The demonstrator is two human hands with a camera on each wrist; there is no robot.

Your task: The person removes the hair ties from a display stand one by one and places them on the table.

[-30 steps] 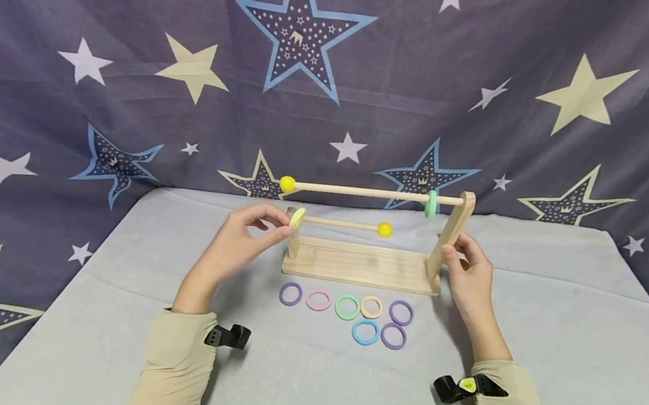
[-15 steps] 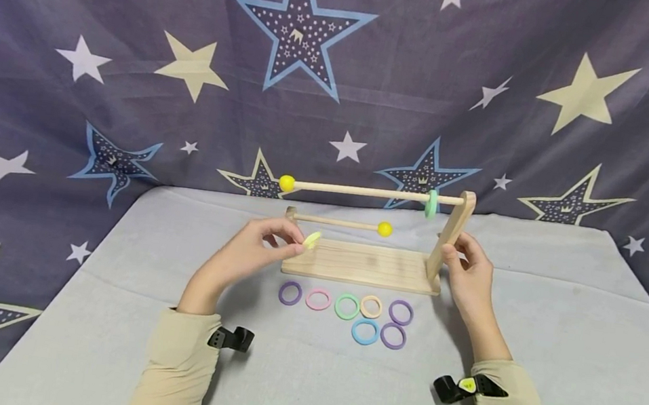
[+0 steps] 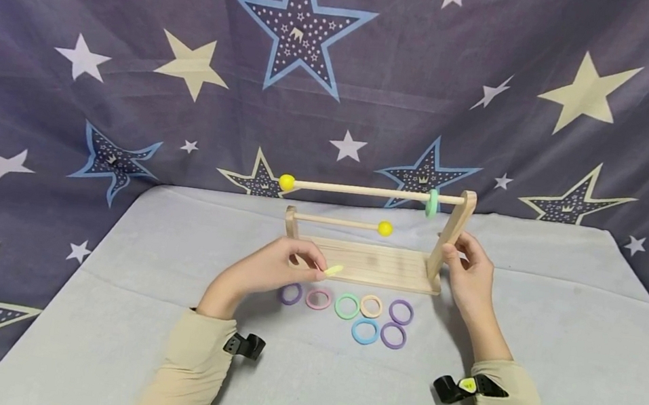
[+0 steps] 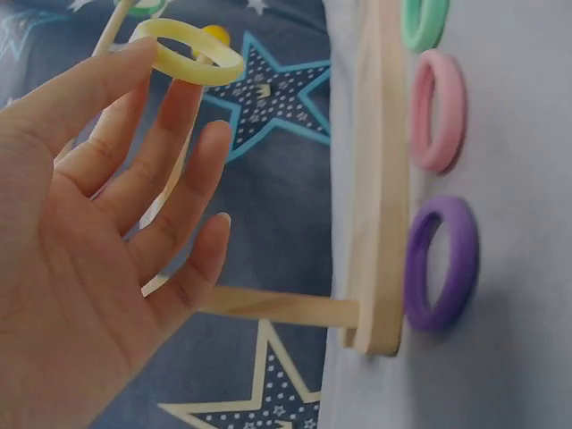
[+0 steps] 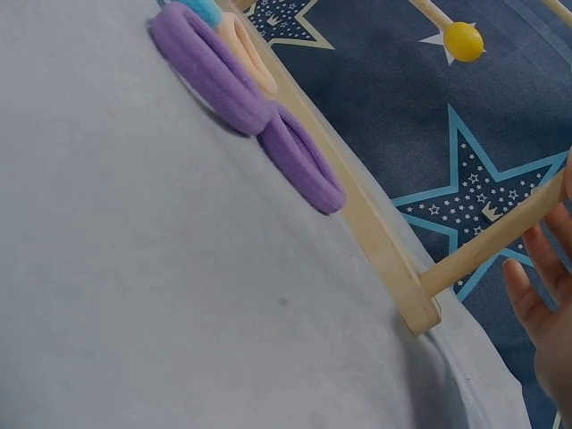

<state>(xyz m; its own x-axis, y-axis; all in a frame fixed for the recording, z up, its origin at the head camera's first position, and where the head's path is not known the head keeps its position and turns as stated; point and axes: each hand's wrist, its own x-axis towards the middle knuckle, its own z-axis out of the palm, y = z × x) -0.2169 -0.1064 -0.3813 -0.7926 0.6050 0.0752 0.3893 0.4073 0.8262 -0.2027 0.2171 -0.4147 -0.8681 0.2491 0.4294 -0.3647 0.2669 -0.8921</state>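
Note:
My left hand pinches a pale yellow ring between thumb and fingertips, just above the front of a wooden stand's base. In the left wrist view the ring shows whole, with the other fingers spread loosely. My right hand holds the stand's tall right post, thumb in front and fingers behind. From that post a long rod runs left to a yellow ball, carrying one green ring. A shorter rod reaches right from the left post.
In front of the base lie several loose rings: purple, pink, green, peach, blue and two more purple ones. A grey cloth covers the table. Behind hangs a star-patterned curtain.
My left hand has moved right and down with the yellow ring, away from the short rod's left post to the front of the base. The right hand stays on its post.

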